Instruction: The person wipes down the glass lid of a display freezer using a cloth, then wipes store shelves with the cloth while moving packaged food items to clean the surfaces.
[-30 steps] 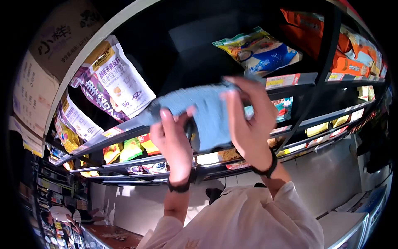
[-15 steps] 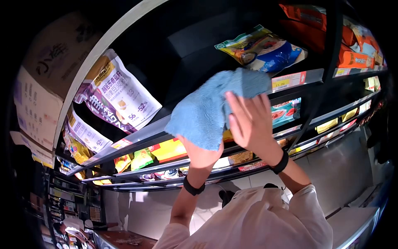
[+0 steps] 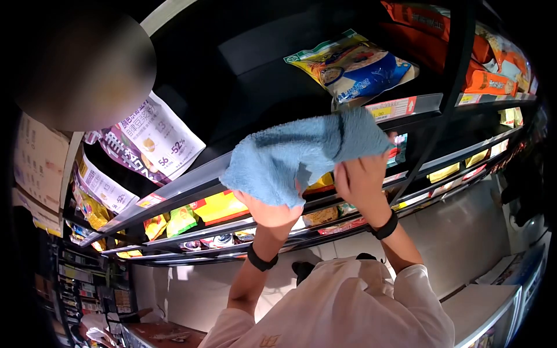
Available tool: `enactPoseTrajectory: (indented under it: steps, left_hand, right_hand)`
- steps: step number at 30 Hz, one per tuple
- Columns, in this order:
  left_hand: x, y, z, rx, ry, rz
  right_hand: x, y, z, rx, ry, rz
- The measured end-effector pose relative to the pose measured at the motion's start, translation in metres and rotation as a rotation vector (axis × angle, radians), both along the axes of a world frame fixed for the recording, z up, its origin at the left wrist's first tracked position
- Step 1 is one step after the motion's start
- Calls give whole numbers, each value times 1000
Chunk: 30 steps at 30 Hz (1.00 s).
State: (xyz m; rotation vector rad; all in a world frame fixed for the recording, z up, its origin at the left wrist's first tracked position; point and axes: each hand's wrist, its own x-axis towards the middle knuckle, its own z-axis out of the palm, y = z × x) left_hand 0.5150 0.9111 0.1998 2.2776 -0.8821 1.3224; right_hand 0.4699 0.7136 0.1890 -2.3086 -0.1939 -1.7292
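A fluffy blue cloth (image 3: 284, 145) is spread between my two hands in front of the upper shelf's edge. My left hand (image 3: 270, 210) holds it from below at the left; most of its fingers are hidden under the fabric. At the right end, my right hand (image 3: 362, 181) has its fingers curled around the cloth's lower edge. Just behind the cloth, a blue and yellow food bag (image 3: 362, 69) lies on the dark shelf. To the left, a purple and white pouch (image 3: 165, 139) leans at the shelf's front.
A price strip (image 3: 400, 108) runs along the shelf edge. Orange packages (image 3: 490, 81) sit at the right behind a black upright. Lower shelves hold colourful packets (image 3: 217, 207). Cardboard boxes (image 3: 40, 159) stand at the far left, below a blurred round patch.
My right hand has gone from lying on top of the cloth to gripping its lower right edge. The cloth now stretches wider and shows a fold. The view has shifted slightly.
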Motion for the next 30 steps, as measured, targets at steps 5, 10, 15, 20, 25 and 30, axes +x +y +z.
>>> enactPoseTrajectory:
  steps: [5,10,15,20,25,30]
  left_hand:
    - [-3,-10,-4,-195,106,-211]
    - [-5,-17,-18,-202,158,-67]
    - [-14,4,-44,-127,136,133]
    - [-18,-12,-2,-223,177,-177]
    - [1,-37,-4,-169,66,-190]
    - [7,-41,-7,-42,8,-74]
  right_hand:
    - [-12,8,39,-11,234,-172]
    - [-5,29,31,19,244,43]
    - [-4,4,44,-166,245,17]
    - [4,-8,88,-278,246,-12]
    - [4,3,97,-277,173,-53]
    - [-33,16,27,0,162,282]
